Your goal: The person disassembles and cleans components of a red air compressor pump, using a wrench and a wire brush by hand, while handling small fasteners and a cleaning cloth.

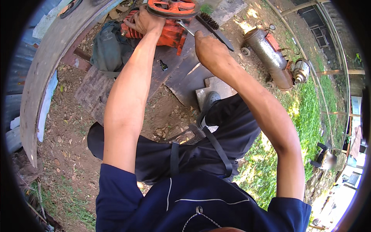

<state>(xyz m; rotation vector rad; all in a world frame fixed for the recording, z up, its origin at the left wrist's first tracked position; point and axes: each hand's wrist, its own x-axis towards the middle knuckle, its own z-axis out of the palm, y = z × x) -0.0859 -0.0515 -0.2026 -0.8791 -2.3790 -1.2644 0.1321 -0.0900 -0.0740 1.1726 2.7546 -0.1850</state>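
In the head view, the left hand (148, 21) lies against a red machine (172, 34) at the frame's top centre — whether its grip is closed, I cannot tell — while the right hand (212, 50) has its grip clamped on a wrench (187, 28) below the wheel (173, 7).

Orange-red machine (170, 35), orange wheel (176, 6), silver wrench (186, 28), black brush (219, 35), grey-green cloth (109, 47), navy shirt (210, 186)

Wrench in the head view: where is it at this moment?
The wrench is near the middle of the upper edge, held in the right hand, just below the orange wheel and left of the brush.
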